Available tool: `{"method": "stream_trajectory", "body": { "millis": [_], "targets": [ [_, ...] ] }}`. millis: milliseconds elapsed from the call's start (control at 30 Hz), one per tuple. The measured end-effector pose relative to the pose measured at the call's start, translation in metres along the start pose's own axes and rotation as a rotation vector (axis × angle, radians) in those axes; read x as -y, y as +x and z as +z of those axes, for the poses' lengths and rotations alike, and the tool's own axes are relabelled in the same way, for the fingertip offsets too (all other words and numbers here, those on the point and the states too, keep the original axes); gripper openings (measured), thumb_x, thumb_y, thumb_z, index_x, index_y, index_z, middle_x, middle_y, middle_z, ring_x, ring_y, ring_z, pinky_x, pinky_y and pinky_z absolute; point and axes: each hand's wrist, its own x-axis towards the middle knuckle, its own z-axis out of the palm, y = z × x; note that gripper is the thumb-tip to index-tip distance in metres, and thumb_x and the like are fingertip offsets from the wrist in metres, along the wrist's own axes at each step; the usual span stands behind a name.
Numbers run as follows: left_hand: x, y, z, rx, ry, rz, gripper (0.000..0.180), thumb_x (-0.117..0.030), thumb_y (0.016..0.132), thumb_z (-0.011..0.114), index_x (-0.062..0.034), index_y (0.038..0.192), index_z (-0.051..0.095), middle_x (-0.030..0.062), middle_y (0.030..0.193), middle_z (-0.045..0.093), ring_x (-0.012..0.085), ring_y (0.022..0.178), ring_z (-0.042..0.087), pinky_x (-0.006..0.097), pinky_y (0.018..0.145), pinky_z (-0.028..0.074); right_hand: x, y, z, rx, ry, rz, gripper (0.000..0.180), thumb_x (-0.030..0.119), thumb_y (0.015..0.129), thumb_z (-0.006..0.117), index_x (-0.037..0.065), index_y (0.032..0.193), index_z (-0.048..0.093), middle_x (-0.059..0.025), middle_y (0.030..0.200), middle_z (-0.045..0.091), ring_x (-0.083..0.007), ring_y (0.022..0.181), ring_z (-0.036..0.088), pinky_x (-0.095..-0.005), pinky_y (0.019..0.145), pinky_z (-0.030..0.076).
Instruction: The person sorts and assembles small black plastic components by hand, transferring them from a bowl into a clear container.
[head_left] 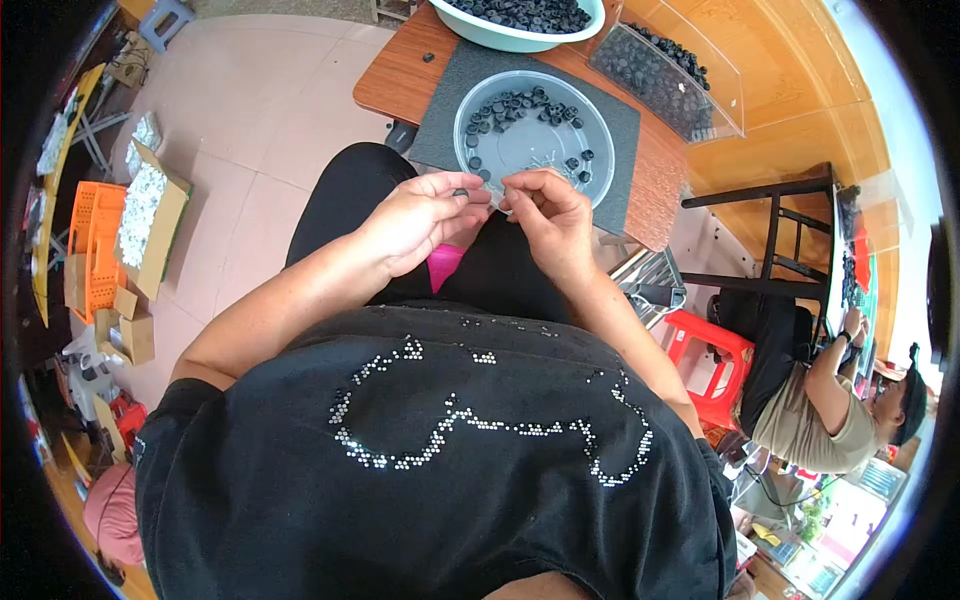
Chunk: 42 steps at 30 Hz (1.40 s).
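Between the thumb and fingers of my left hand (418,215) is a small black cap (460,193), held just in front of a clear round tub (463,128). My right hand (548,215) is close beside it, thumb and forefinger pinched together; whatever is in the pinch is too small to make out. Inside the tub, many small black caps (520,105) lie mostly along the far side, with a few at the left and right. Some tiny pale pieces (540,162) are scattered on its bottom.
The tub stands on a dark mat (440,130) on a brown table (395,75). Behind it are a pale green basin (500,38) and a clear bin (725,100), both with black pieces. A red stool (715,370) and a seated person (810,410) are at right, orange crates (95,240) at left.
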Motion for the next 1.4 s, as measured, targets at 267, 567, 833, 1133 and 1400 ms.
{"method": "stream_trajectory", "body": {
  "millis": [267, 567, 833, 1133, 1400],
  "targets": [
    [0.005, 0.003, -0.001, 0.033, -0.038, 0.057, 0.037, 0.003, 0.090, 0.043, 0.0061, 0.127, 0.045, 0.0185, 0.125, 0.051, 0.0231, 0.115, 0.053, 0.034, 0.104, 0.041, -0.005, -0.002, 0.007, -0.043, -0.106, -0.111, 0.016, -0.004, 0.078, 0.066, 0.000, 0.093, 0.065, -0.0074, 0.089, 0.061, -0.0131, 0.078, 0.064, -0.0231, 0.063, 0.051],
    [0.002, -0.004, 0.010, -0.023, 0.053, 0.054, 0.039, 0.004, 0.091, 0.042, 0.0070, 0.130, 0.043, 0.0193, 0.128, 0.050, 0.0230, 0.116, 0.052, 0.033, 0.104, 0.040, 0.004, -0.006, 0.012, -0.026, -0.329, -0.210, 0.014, -0.008, 0.078, 0.065, -0.002, 0.091, 0.063, -0.0086, 0.092, 0.061, -0.0121, 0.079, 0.064, -0.0224, 0.068, 0.054],
    [0.005, -0.002, 0.005, 0.007, 0.084, 0.069, 0.038, 0.003, 0.092, 0.041, 0.0088, 0.129, 0.042, 0.0204, 0.127, 0.050, 0.0249, 0.118, 0.052, 0.035, 0.105, 0.041, 0.007, -0.006, 0.015, -0.033, -0.352, -0.215, 0.013, -0.008, 0.078, 0.066, -0.002, 0.089, 0.063, -0.0085, 0.090, 0.062, -0.0117, 0.077, 0.064, -0.0225, 0.066, 0.054],
    [0.008, -0.002, 0.005, 0.003, 0.141, 0.118, 0.032, -0.004, 0.095, 0.044, 0.0055, 0.126, 0.046, 0.0175, 0.122, 0.053, 0.0233, 0.114, 0.054, 0.036, 0.104, 0.041, -0.005, -0.006, 0.018, -0.105, -0.168, -0.147, 0.015, -0.001, 0.074, 0.072, 0.001, 0.086, 0.063, -0.0071, 0.082, 0.062, -0.0123, 0.069, 0.063, -0.0235, 0.057, 0.051],
    [0.006, -0.002, 0.000, 0.058, 0.101, 0.125, 0.024, -0.009, 0.095, 0.049, -0.0002, 0.117, 0.052, 0.0107, 0.112, 0.056, 0.0184, 0.106, 0.056, 0.034, 0.098, 0.045, 0.007, -0.008, 0.015, -0.094, -0.344, -0.256, 0.016, 0.001, 0.073, 0.074, 0.002, 0.085, 0.064, -0.0056, 0.077, 0.062, -0.0096, 0.067, 0.060, -0.0226, 0.058, 0.048]
  ]
}}
